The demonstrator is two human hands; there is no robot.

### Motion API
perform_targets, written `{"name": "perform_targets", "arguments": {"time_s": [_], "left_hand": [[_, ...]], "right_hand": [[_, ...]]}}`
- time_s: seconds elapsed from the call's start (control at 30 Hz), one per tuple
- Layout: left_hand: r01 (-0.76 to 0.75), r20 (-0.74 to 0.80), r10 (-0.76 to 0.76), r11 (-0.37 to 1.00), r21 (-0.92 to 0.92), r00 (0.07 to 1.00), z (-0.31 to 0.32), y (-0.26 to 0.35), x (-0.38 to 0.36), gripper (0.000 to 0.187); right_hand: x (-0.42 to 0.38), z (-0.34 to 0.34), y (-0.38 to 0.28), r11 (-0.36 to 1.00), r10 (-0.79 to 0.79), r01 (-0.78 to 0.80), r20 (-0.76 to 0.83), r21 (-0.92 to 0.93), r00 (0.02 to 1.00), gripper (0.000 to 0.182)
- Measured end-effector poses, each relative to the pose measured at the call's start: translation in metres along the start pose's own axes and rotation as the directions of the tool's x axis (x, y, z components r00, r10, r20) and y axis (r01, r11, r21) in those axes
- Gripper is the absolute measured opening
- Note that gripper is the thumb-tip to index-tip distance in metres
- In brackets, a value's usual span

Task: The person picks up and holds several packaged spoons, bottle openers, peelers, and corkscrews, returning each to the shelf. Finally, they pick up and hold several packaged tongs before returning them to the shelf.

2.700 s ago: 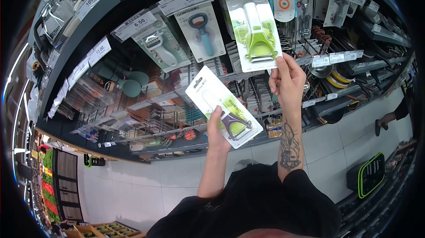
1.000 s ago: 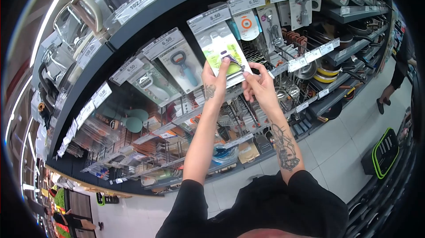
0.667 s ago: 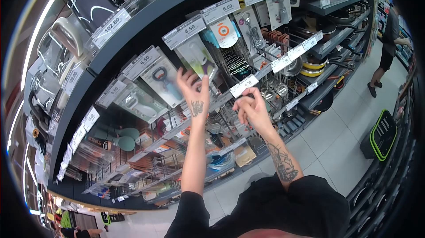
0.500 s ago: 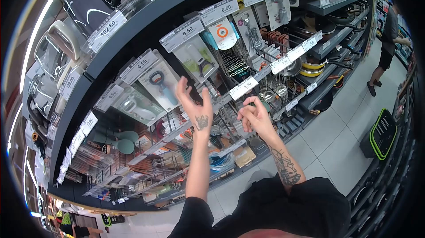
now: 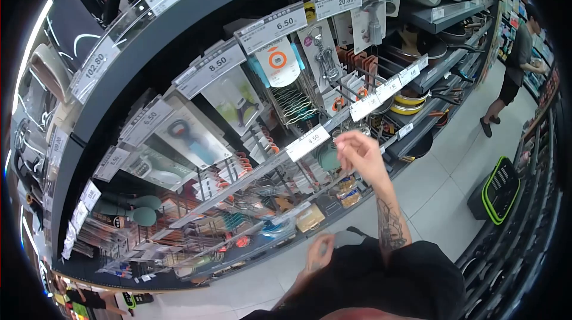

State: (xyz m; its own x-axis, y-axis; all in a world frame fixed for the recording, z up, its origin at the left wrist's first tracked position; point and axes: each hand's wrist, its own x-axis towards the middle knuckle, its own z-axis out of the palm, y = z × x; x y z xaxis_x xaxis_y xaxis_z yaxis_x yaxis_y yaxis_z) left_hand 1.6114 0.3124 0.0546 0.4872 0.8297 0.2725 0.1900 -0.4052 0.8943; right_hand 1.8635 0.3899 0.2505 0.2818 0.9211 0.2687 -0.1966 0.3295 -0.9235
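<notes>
My right hand (image 5: 364, 158) is raised in front of the lower shelf edge, beside a price label (image 5: 307, 142) reading 8.50. Its fingers are loosely bent with gaps between them, and nothing shows in them. Low by my black shirt is my left hand (image 5: 320, 252), loosely curled and apart from the shelf, with no object visible in it. Hanging on the rack ahead are a carded bottle opener (image 5: 190, 138), a peeler in a pack (image 5: 238, 104), a corkscrew (image 5: 323, 58) and a white card with an orange ring (image 5: 277, 64).
Green ladle-like utensils (image 5: 143, 213) lie at the lower left. Pans (image 5: 411, 102) fill shelves at the right. A black basket with a green rim (image 5: 499, 192) stands on the tiled floor (image 5: 432, 189). Another person (image 5: 517, 61) stands in the aisle, and kettles (image 5: 89, 34) sit above left.
My left hand has dropped from in front of the rack to beside my body. My right hand has shifted slightly right and down. The view has moved, and the rack appears shifted left.
</notes>
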Motion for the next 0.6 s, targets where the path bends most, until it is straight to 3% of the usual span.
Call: {"name": "perform_targets", "arguments": {"time_s": [0.03,0.1,0.13,0.2,0.27,0.33,0.4,0.47,0.53,0.6], "left_hand": [[0.004,-0.007,-0.004,1.000,-0.003,1.000,0.000,-0.008,-0.013,0.013],[0.395,0.081,-0.387,0.898,-0.195,0.919,-0.013,-0.023,-0.023,0.016],[0.387,0.067,-0.382,0.900,-0.203,0.922,-0.019,-0.036,-0.024,0.016],[0.327,0.065,-0.324,0.944,-0.042,0.944,-0.032,-0.060,-0.019,0.024],[0.267,0.008,-0.274,0.943,0.201,0.962,-0.038,-0.023,0.025,0.022],[0.269,-0.007,-0.274,0.938,0.217,0.962,-0.030,0.016,0.064,0.020],[0.186,-0.019,-0.185,0.981,0.049,0.982,-0.017,0.052,0.098,0.019],[0.195,0.022,-0.194,0.980,-0.027,0.981,0.001,0.068,0.124,0.021],[0.088,0.127,-0.066,0.980,-0.177,0.990,0.018,0.087,0.146,0.020],[0.106,0.177,-0.079,0.984,-0.147,0.981,0.031,0.095,0.163,0.025]], "right_hand": [[0.013,-0.009,-0.004,0.999,-0.038,0.038,-0.011,-0.013,0.999,0.018],[0.047,-0.027,-0.014,0.981,-0.190,0.189,-0.015,-0.051,0.982,0.024],[0.067,-0.033,-0.018,0.960,-0.277,0.276,-0.025,-0.053,0.960,0.027],[0.113,-0.043,-0.033,0.894,-0.430,0.417,-0.052,-0.165,0.901,0.035],[0.166,-0.054,-0.060,0.709,-0.558,0.497,0.034,-0.500,0.829,0.052],[0.195,-0.061,-0.062,0.706,-0.510,0.467,0.076,-0.533,0.857,0.063],[0.218,-0.067,-0.066,0.627,-0.436,0.439,0.178,-0.643,0.882,0.070],[0.220,-0.060,-0.080,0.683,-0.354,0.412,0.220,-0.603,0.909,0.066],[0.223,-0.053,-0.097,0.697,-0.248,0.336,0.227,-0.633,0.942,0.057],[0.249,-0.064,-0.086,0.727,-0.248,0.395,0.322,-0.561,0.914,0.054]]}}
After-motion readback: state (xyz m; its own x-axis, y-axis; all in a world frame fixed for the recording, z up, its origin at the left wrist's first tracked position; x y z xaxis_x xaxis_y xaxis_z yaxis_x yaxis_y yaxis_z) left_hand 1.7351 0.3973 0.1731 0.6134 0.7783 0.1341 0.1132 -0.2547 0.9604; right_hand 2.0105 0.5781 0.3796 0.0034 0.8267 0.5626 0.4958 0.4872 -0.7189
